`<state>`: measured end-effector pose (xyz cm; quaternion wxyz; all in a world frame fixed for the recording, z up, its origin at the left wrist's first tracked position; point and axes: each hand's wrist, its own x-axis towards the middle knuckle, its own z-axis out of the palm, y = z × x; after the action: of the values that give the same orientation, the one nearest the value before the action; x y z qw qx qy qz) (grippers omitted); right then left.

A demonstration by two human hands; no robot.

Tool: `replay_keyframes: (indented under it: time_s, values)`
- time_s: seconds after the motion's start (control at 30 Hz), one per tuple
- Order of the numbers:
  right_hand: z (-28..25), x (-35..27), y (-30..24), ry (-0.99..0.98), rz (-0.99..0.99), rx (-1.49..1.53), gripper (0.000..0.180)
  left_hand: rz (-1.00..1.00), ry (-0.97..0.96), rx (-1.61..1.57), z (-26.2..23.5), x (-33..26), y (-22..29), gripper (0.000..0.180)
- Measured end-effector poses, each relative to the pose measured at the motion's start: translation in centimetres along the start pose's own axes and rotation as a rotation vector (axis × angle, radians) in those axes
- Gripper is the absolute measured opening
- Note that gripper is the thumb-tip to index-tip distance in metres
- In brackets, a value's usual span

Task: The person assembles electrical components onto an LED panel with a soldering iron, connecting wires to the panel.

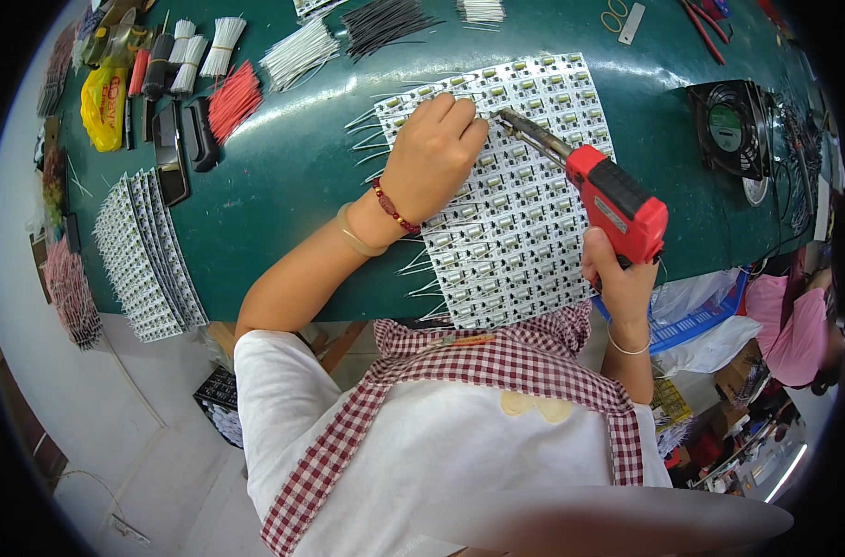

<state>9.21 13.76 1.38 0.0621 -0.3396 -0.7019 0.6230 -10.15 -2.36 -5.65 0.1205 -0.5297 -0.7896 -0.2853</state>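
Note:
A large white panel of small circuit boards (524, 213) lies in front of me on the green table. White wires stick out along its left side. My right hand (626, 283) is wrapped round the handle of a red and black soldering gun (617, 200). The gun's metal tip points left and reaches the upper part of the panel. Close to that tip, my left hand (436, 153) is closed over the panel with its fingers bent together. Its fingertips are hidden, so whatever they pinch cannot be made out.
More circuit panels (148, 251) lie stacked at the left edge. Bundles of red wires (234, 100), white wires (299, 53) and black wires (385, 26) lie along the far side. A black fan (728, 128) stands at the right. Beyond it are tangled cables. Red-handled pliers (705, 32) lie far right.

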Motion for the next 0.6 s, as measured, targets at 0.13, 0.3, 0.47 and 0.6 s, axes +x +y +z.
replay_keyframes:
  time_s: [0.13, 0.3, 0.47, 0.6]
  values:
    - [-0.06, -0.21, -0.16, 0.024, -0.021, 0.061, 0.017, 0.005, 0.011, -0.004, 0.08, -0.07, -0.04, 0.018]
    - [-0.22, -0.14, -0.11, -0.006, -0.031, 0.048, 0.015, 0.004, 0.013, -0.005, 0.05, 0.02, 0.04, 0.017]
    - [-0.42, -0.50, 0.05, 0.005, -0.024, 0.069, 0.014, -0.034, 0.017, -0.067, 0.38, -0.27, -0.42, 0.018]
    - [-0.68, -1.02, 0.36, -0.051, -0.057, -0.016, 0.019, -0.054, 0.052, -0.117, 0.65, -0.65, -0.67, 0.019]
